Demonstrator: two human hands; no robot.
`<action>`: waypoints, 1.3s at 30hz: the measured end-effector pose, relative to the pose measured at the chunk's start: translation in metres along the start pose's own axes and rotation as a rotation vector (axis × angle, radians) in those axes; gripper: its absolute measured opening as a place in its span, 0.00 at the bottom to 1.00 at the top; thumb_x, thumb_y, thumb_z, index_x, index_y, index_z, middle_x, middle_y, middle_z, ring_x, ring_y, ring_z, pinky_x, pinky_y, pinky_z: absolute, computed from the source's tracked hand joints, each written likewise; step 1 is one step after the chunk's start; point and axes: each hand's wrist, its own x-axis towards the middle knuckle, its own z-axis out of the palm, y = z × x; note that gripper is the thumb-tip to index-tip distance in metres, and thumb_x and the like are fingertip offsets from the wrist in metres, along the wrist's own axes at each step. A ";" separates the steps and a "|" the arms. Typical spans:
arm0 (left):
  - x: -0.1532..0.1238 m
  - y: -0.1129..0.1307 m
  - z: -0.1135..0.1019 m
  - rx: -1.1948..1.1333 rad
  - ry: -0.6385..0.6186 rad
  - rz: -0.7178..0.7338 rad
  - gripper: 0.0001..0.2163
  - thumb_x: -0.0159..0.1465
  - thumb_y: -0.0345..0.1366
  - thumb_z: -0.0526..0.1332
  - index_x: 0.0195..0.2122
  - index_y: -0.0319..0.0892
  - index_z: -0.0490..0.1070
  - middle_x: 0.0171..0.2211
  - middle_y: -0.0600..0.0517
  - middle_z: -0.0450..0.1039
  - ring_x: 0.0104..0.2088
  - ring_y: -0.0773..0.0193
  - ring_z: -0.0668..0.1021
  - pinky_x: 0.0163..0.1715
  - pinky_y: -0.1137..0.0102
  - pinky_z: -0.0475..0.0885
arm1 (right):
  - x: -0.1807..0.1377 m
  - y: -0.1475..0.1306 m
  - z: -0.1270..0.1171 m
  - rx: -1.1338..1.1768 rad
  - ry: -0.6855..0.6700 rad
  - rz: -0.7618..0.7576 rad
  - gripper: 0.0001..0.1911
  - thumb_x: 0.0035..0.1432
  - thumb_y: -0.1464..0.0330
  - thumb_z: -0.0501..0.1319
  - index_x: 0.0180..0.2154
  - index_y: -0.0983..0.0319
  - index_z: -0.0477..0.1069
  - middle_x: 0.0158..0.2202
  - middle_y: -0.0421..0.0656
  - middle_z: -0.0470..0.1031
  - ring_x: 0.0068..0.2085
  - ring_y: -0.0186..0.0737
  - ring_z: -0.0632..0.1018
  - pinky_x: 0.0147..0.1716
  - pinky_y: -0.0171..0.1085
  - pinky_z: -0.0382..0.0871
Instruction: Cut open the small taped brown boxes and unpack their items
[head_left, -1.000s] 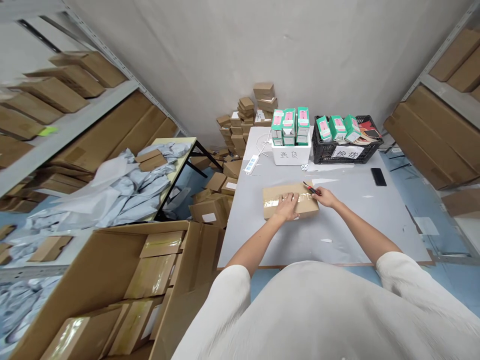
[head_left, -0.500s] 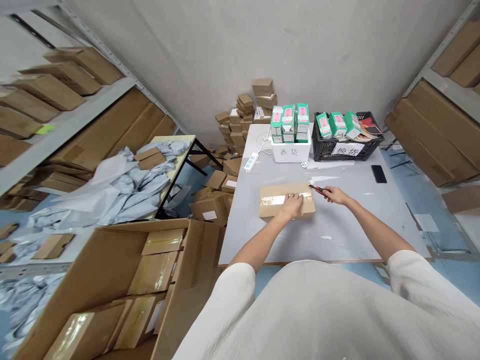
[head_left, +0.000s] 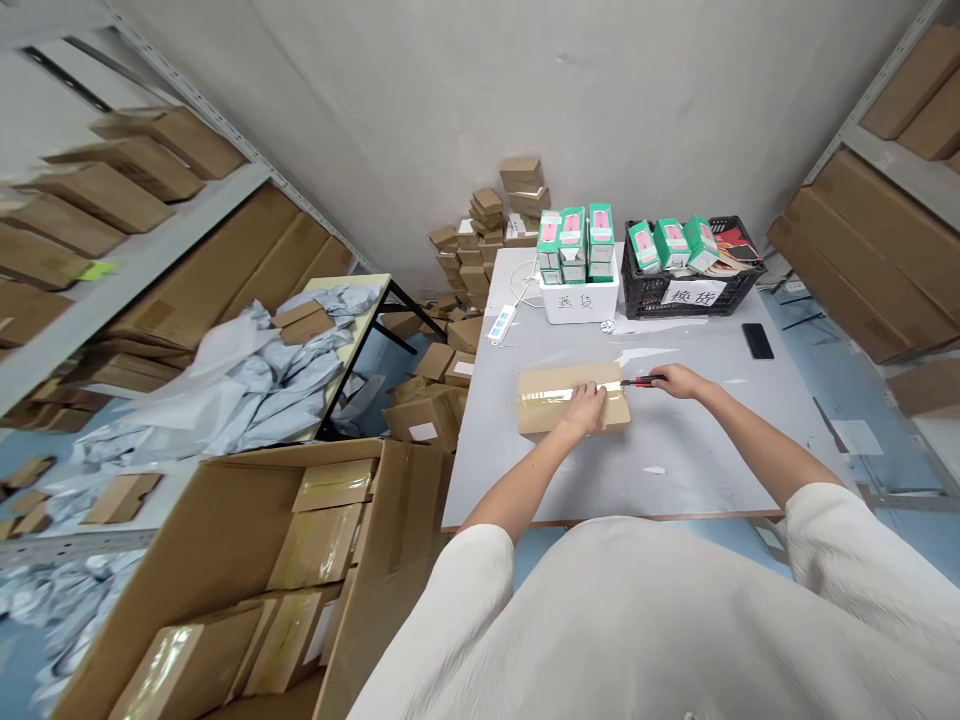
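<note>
A taped cardboard box (head_left: pixel 547 380) lies on the grey table (head_left: pixel 510 480) in front of me. My left hand (head_left: pixel 586 406) rests on its top, fingers laid out over the tape near the right end. In my right hand (head_left: pixel 679 381) is a red and black utility knife (head_left: pixel 645 380), its fingers closed round the handle. The knife points left, and its tip is at the box's right edge, by the end of the tape. Whether the blade is inside the tape I cannot tell.
Behind the box stand a white bin (head_left: pixel 581 302) of green boxes and a black crate (head_left: pixel 690 295). A phone (head_left: pixel 758 342) lies at the right, a power strip (head_left: pixel 502 325) at the back left. A large open carton (head_left: pixel 397 560) with taped boxes is left of the table.
My right hand has shifted slightly up and right, and the knife has turned from slanting to nearly level at the box's edge. My left hand stays on the box.
</note>
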 end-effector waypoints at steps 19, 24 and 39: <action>-0.007 0.002 0.003 -0.007 0.032 -0.006 0.38 0.56 0.41 0.79 0.65 0.43 0.65 0.64 0.36 0.67 0.66 0.37 0.72 0.70 0.51 0.58 | 0.015 0.004 -0.002 0.104 -0.315 0.094 0.19 0.60 0.50 0.68 0.44 0.57 0.82 0.37 0.44 0.83 0.35 0.43 0.78 0.35 0.37 0.68; -0.006 0.000 0.003 -0.025 0.039 -0.008 0.38 0.56 0.41 0.80 0.64 0.44 0.65 0.63 0.38 0.67 0.64 0.39 0.73 0.70 0.52 0.59 | -0.002 0.007 0.011 0.275 -0.377 0.160 0.25 0.56 0.43 0.69 0.41 0.57 0.81 0.33 0.42 0.80 0.31 0.40 0.75 0.30 0.36 0.66; -0.004 -0.011 -0.011 -0.185 0.129 -0.080 0.31 0.74 0.44 0.60 0.76 0.49 0.56 0.70 0.40 0.63 0.63 0.45 0.75 0.67 0.55 0.66 | -0.030 -0.006 0.003 0.490 -0.188 0.217 0.24 0.67 0.45 0.65 0.47 0.59 0.74 0.40 0.47 0.85 0.33 0.41 0.81 0.29 0.34 0.72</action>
